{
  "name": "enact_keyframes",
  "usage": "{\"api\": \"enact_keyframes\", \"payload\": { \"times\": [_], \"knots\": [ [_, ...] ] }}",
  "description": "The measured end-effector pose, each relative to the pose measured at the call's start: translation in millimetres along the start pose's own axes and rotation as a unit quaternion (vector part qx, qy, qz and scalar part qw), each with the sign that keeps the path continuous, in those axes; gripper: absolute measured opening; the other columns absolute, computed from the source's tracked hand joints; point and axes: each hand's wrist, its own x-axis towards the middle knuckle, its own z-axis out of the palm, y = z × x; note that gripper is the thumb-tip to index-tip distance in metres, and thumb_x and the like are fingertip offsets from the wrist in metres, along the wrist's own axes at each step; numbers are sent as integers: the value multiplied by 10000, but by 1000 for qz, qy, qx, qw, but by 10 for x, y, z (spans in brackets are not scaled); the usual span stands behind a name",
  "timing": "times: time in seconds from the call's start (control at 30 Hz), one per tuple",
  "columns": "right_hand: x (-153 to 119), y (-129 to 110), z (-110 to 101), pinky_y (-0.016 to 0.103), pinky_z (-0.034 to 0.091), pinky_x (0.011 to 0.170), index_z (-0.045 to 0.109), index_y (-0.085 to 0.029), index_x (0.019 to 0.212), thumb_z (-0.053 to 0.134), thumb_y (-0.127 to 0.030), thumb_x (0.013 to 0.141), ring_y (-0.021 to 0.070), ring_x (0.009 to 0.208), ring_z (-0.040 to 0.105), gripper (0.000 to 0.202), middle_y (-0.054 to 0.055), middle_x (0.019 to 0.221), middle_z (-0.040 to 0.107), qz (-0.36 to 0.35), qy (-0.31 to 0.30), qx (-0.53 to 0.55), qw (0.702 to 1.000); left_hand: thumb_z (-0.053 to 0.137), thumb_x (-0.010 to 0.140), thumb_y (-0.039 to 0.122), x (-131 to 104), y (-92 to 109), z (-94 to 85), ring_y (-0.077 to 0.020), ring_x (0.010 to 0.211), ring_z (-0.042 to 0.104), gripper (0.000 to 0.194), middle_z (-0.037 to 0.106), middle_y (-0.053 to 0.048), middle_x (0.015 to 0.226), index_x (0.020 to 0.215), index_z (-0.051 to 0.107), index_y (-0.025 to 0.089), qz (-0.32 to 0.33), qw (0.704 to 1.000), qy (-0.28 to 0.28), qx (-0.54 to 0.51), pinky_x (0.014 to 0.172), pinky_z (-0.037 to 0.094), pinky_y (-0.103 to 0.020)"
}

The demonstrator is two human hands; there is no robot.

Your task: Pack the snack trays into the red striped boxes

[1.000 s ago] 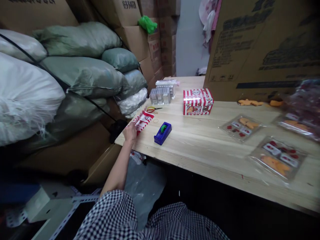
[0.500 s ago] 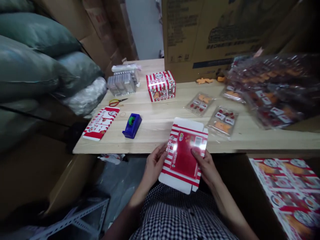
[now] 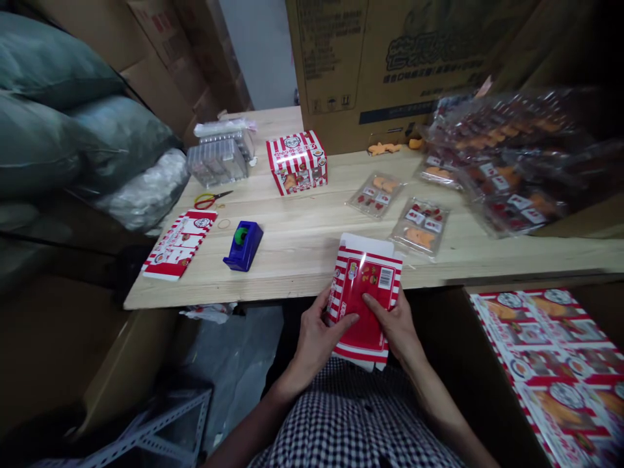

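Between my hands is a red-and-white striped cardboard box (image 3: 361, 292), flat-looking, with a barcode on its red face and white flaps at both ends. My left hand (image 3: 319, 335) grips its left side, thumb lying across the red panel. On the right edge, my right hand (image 3: 392, 322) is closed round it with the thumb on top. The box is held at the table's front edge, over my lap. Just beyond it lie two clear packs, one nearer (image 3: 420, 226) and one farther (image 3: 375, 194), with orange pieces inside.
On the wooden table (image 3: 292, 240) are a blue tape dispenser (image 3: 244, 246), scissors (image 3: 209, 199), a flat striped carton (image 3: 180, 246), an upright striped box (image 3: 297, 162) and clear plastic cases (image 3: 218, 162). Clear packs (image 3: 517, 162) pile at right. Printed boxes (image 3: 550, 364) fill a carton below.
My left thumb has moved from the box's left edge onto its red face. The box's lower flap is less visible. The view has shifted slightly to the right.
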Motion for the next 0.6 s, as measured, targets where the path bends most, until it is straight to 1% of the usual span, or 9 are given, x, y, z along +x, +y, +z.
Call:
{"api": "enact_keyframes", "payload": {
  "times": [0.07, 0.2, 0.3, 0.37, 0.47, 0.53, 0.6],
  "knots": [
    [-6, 7, -8, 444, 616, 839, 589, -264, 1219, 896, -365, 649, 275, 959, 739, 656, 52, 1106, 761, -3, 15, 2, 1000, 770, 797, 337, -2, 7, -13, -245, 1099, 684, 611, 689, -74, 1280, 1361, 562, 227, 8, 1000, 15, 22, 969, 557, -379],
    [-35, 49, -21, 450, 618, 831, 617, -255, 1168, 891, -359, 659, 274, 933, 746, 587, 51, 1079, 770, -16, 28, -7, 999, 789, 775, 336, -3, 11, -28, -247, 1110, 676, 666, 683, -67, 1286, 1386, 540, 246, 24, 998, 15, 53, 991, 541, -389],
    [-64, 79, -33, 455, 623, 822, 644, -252, 1128, 901, -343, 642, 285, 942, 746, 557, 48, 1081, 774, -36, 48, -21, 998, 786, 773, 316, 3, -32, -16, -239, 1110, 675, 641, 683, -68, 1282, 1364, 549, 243, 35, 997, 41, 56, 988, 539, -378],
    [-80, 90, -40, 458, 628, 814, 663, -245, 1098, 902, -346, 639, 288, 931, 750, 528, 49, 1069, 779, -25, 43, -15, 999, 776, 781, 305, 11, -71, -9, -230, 1108, 675, 618, 679, -69, 1287, 1351, 548, 241, 37, 997, 44, 48, 979, 542, -369],
    [-93, 100, -50, 454, 631, 812, 696, -239, 1044, 897, -366, 646, 281, 890, 758, 464, 46, 1022, 790, 8, 21, 2, 1000, 774, 779, 291, 30, -111, -15, -225, 1077, 685, 593, 692, -71, 1256, 1327, 555, 231, 32, 998, 33, 38, 952, 554, -360],
    [-96, 108, -59, 445, 632, 812, 711, -234, 1009, 898, -378, 646, 276, 866, 761, 433, 47, 998, 795, 18, 21, 5, 1000, 762, 790, 288, 49, -113, -34, -226, 1048, 694, 556, 707, -73, 1219, 1306, 567, 222, 27, 998, 27, 39, 937, 560, -360],
    [-102, 114, -69, 443, 634, 805, 716, -227, 999, 902, -384, 641, 276, 847, 763, 433, 50, 983, 797, 24, 16, 1, 1000, 761, 790, 288, 74, -100, -62, -233, 1055, 692, 548, 709, -76, 1215, 1301, 574, 221, 28, 998, 26, 53, 956, 551, -370]
  ]
}}
